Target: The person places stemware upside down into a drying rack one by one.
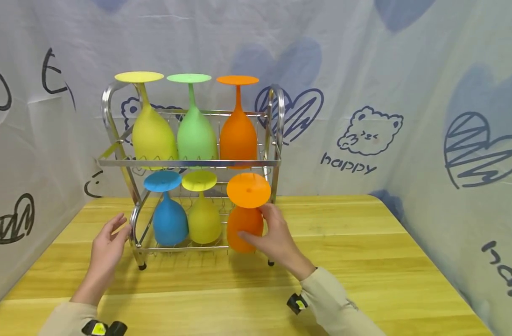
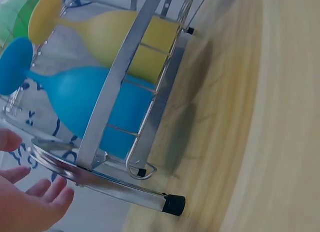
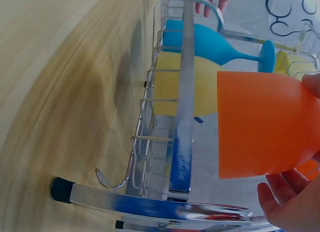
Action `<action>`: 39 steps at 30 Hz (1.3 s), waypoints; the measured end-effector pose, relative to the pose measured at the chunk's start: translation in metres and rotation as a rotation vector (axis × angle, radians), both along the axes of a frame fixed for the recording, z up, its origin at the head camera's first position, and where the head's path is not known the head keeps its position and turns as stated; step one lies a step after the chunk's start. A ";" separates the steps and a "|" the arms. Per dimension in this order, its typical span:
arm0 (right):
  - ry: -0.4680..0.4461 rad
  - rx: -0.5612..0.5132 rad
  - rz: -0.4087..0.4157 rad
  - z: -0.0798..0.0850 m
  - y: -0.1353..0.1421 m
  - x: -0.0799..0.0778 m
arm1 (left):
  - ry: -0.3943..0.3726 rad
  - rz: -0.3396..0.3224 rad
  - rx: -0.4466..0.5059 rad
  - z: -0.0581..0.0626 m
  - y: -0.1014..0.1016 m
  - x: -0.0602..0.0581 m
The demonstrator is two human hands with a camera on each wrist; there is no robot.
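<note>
An orange wine glass (image 1: 245,224), upside down with its foot on top, is gripped by my right hand (image 1: 277,235) round its bowl. In the right wrist view the glass (image 3: 265,124) overlaps the front of the lower tier, its rim above the wire base. A blue wine glass (image 1: 169,221) and a yellow one (image 1: 204,219) stand inverted beside it on the lower tier of the metal rack (image 1: 188,163). My left hand (image 1: 107,247) is beside the rack's left post, its fingers loosely bent and holding nothing.
On the upper tier stand three inverted wine glasses: yellow (image 1: 155,135), green (image 1: 197,135) and orange (image 1: 238,135). The rack's black-tipped feet rest on a wooden table (image 1: 344,252). A pale printed curtain (image 1: 356,60) surrounds it at the back and sides.
</note>
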State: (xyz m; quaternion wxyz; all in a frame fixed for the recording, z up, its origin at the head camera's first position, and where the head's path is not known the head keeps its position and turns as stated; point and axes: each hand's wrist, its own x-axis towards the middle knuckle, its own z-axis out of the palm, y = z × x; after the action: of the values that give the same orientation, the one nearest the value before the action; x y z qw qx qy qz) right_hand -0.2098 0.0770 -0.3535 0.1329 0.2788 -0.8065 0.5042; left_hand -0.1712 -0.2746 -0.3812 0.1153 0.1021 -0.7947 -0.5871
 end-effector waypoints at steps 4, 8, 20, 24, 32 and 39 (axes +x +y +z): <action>-0.038 0.046 -0.041 -0.002 -0.005 -0.008 | 0.036 -0.085 0.101 -0.004 -0.007 -0.006; -0.018 0.058 -0.034 -0.003 -0.010 -0.017 | 0.119 -0.142 0.273 -0.007 -0.011 -0.008; -0.077 0.059 -0.042 -0.013 -0.029 -0.028 | 0.201 -0.118 0.402 -0.011 -0.013 -0.009; -0.141 0.083 -0.135 -0.017 -0.035 -0.030 | 0.207 -0.118 0.404 -0.009 -0.012 -0.010; -0.209 0.081 -0.247 -0.024 -0.042 -0.036 | 0.178 -0.079 0.294 -0.007 -0.011 -0.011; -0.216 0.095 -0.267 -0.031 -0.045 -0.044 | 0.192 -0.085 0.302 -0.008 -0.011 -0.011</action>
State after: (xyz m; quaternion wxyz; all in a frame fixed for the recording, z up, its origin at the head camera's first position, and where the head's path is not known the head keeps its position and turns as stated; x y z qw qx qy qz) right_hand -0.2536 0.0325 -0.3846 0.0980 0.1193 -0.8687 0.4706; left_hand -0.1826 -0.2853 -0.3889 0.1489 0.0282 -0.6864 -0.7113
